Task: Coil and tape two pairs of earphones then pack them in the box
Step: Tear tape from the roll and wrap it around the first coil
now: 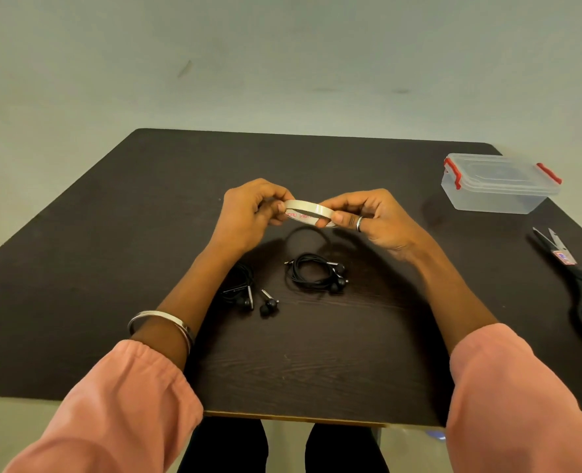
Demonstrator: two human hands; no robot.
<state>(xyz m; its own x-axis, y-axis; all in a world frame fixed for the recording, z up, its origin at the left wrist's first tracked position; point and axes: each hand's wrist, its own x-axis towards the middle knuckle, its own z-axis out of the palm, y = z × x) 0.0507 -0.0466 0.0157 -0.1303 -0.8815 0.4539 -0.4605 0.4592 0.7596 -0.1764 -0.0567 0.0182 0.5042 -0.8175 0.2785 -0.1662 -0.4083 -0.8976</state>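
Note:
Both hands hold a thin roll of clear tape above the middle of the dark table. My left hand pinches its left side and my right hand pinches its right side. Below the roll, one pair of black earphones lies coiled on the table. A second black pair lies to its left, partly hidden under my left forearm, with its earbuds loose. The clear plastic box with red clips stands shut at the far right.
Black scissors lie open-bladed near the table's right edge, in front of the box. The table's near edge runs just above my lap. A pale wall stands behind the table.

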